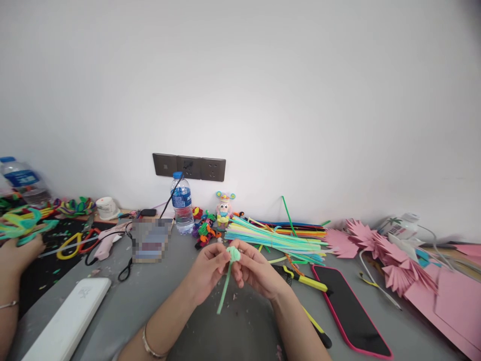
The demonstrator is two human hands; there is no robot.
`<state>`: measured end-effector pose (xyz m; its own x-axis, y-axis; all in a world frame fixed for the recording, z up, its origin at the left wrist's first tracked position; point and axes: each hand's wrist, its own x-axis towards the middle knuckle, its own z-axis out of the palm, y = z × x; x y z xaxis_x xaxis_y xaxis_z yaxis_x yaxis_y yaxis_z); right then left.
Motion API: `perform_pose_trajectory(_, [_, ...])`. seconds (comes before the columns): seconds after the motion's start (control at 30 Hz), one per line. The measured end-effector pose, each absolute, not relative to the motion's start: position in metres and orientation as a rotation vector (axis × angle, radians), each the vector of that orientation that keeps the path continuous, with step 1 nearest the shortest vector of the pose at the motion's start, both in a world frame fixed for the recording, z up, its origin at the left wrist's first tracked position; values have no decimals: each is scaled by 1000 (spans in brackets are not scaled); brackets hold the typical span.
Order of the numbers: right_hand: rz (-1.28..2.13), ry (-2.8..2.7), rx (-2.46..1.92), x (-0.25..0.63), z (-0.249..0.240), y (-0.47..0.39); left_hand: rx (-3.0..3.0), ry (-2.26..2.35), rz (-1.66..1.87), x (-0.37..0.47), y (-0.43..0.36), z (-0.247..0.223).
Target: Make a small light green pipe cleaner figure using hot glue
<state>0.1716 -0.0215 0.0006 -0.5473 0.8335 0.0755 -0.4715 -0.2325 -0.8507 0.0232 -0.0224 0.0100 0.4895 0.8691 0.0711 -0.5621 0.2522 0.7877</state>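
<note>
Between my two hands is a mint-green pipe cleaner (234, 253), wound into a small knob at its top with a straight tail hanging toward the table. My left hand (211, 268) pinches the knob from the left, thumb and forefinger against it. From the other side my right hand (255, 265) grips the same knob, its lower fingers curled beneath. Just beyond my hands lies a large bundle of pipe cleaners (270, 238) in pale green, yellow and blue. A small pink figure with round eyes (223, 208) stands behind the bundle's left end.
Right of my hands are yellow-handled pliers (308, 281) and a pink-cased phone (353, 311). Folded pink paper (406, 271) covers the far right. A water bottle (182, 205) stands by the wall. At left are a white power bank (69, 321), scissors (71, 246) and another person's hand (22, 253).
</note>
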Motion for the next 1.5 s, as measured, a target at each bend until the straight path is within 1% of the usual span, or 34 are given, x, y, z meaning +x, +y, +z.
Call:
perform_pose_trajectory(0.2, [1408,-1215,-635,164,3,-19,721,561,1176,20,-13,5])
perform_pose_trajectory(0.27, [1264,-1266,-670,162,1,-17,667,594,1174,19,-11,2])
perform_pose_trajectory(0.33, [1191,-1291,-686,161,-1,-16,676,584,1124,19,-11,0])
perform_pose_trajectory(0.63, [1093,-1417,-699,167,-2,-15,748,540,974,17,-12,3])
perform_pose_trajectory(0.87, [990,-1486,-622,167,-2,-14,776,559,971,17,-12,3])
perform_pose_trajectory(1.27, [813,-1593,-686,169,7,-15,818,512,968,15,-12,5])
perform_pose_trajectory(1.5, [890,-1580,-674,171,1,-15,713,509,990,16,-11,7])
